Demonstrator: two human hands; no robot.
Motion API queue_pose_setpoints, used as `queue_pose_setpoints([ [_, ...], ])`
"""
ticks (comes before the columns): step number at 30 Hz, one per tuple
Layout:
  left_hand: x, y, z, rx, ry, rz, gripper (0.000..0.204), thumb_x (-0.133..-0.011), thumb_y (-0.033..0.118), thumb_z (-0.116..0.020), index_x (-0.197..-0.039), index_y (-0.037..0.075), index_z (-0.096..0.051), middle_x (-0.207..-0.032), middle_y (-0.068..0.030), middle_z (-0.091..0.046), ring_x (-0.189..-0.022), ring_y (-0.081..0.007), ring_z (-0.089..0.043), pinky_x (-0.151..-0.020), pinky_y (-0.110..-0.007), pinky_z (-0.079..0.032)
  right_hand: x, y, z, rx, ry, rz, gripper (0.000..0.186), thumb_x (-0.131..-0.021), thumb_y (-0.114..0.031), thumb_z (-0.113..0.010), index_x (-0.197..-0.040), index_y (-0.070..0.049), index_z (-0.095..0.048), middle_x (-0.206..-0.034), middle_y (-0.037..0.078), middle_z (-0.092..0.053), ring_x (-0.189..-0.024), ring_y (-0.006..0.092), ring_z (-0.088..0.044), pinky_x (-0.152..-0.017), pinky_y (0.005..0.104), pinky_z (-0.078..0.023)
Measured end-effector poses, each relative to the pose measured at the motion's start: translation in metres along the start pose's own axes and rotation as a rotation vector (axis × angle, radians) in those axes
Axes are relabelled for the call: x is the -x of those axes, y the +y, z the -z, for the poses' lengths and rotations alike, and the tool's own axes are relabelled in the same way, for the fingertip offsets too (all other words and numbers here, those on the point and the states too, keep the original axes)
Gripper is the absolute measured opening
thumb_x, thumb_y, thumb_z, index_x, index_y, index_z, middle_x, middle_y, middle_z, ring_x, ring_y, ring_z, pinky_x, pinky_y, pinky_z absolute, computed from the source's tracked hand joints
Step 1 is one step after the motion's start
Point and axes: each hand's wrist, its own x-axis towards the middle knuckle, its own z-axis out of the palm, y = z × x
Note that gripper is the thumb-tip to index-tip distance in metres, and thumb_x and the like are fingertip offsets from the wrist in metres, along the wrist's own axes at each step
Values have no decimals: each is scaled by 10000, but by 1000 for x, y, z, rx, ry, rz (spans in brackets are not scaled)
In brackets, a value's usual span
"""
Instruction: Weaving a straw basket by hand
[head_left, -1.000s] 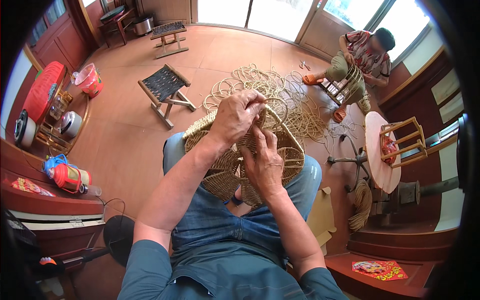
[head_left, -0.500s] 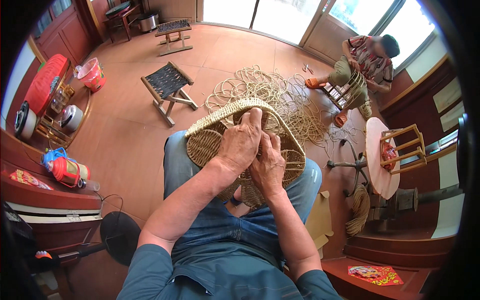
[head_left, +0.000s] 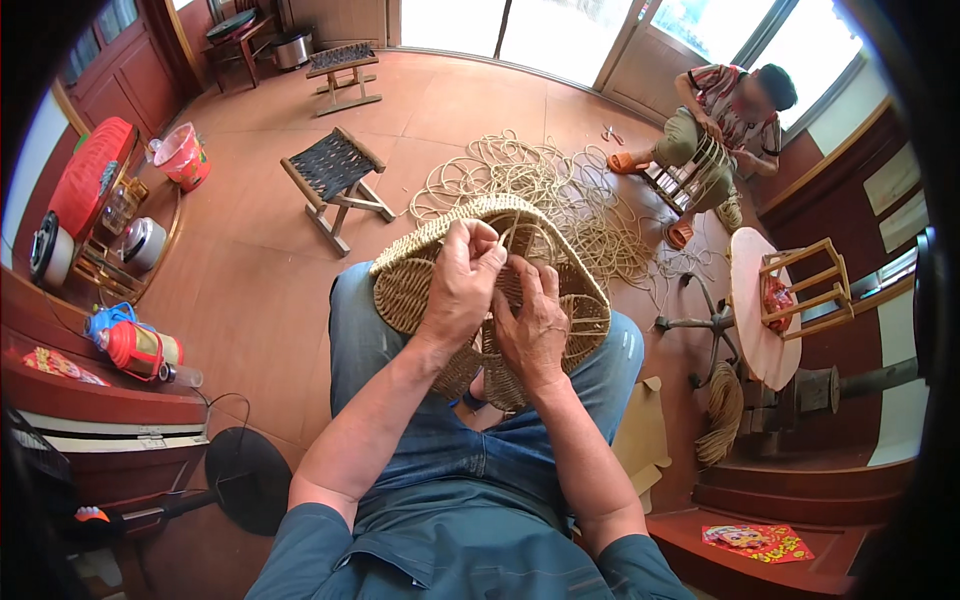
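On my lap lies a woven rope piece (head_left: 405, 297), tan, with a rounded braided rim and several petal-shaped woven panels with gaps between them. My left hand (head_left: 462, 290) is above its middle, thumb and forefinger pinched on a thin cord strand (head_left: 507, 236) near the far rim. Beside it, my right hand (head_left: 533, 325) grips the woven middle with bent fingers, its fingertips close to the strand. The undersides of both hands and part of the weave beneath them are hidden.
Loose cord (head_left: 560, 190) lies heaped on the floor ahead. Left of it stands a folding stool (head_left: 335, 170) with a dark woven seat. At the far right a seated person (head_left: 735, 115) works on a small frame. A round pink table (head_left: 755, 330) carries an upturned wooden stool frame (head_left: 815, 285).
My left hand has turned and drawn back slightly to the left, from pressing at the far rim to pinching the strand. My right hand's fingers are now more exposed.
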Motion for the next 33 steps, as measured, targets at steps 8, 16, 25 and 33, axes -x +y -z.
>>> queue_pose_setpoints([
  [8, 2, 14, 90, 391, 18, 207, 135, -1141, 144, -600, -1268, 145, -555, -923, 21, -589, -600, 1, -399, -469, -158, -313, -3, -10, 3, 37, 115, 124, 378, -999, -164, -788, -1372, -133, -735, -1141, 137, -640, -961, 316, -710, -787, 433, -601],
  [16, -4, 20, 159, 206, 201, 83, 148, -1121, 135, -634, -1250, 128, -562, -951, -3, -621, -578, -16, -389, -495, -189, -368, -28, -12, -21, 54, 82, 103, 166, -1004, -300, -806, -1064, -152, -851, -918, 45, -667, -813, 258, -713, -707, 412, -566],
  [25, 39, 54, 110, -541, 285, -11, 204, -1155, 217, -646, -1063, 35, -663, -937, -20, -663, -675, -61, -592, -563, -265, -526, -30, -11, -28, 50, 108, 92, 141, -953, -288, -842, -953, -148, -833, -887, 49, -662, -807, 266, -721, -711, 418, -574],
  [33, 39, 15, 27, -592, 49, -102, 330, -1074, 32, -593, -1393, -37, -641, -1251, -288, -746, -1165, -456, -737, -1011, -494, -590, -31, -13, -30, 46, 142, 130, 157, -964, -252, -801, -877, -128, -757, -885, 89, -638, -818, 312, -708, -705, 448, -568],
])
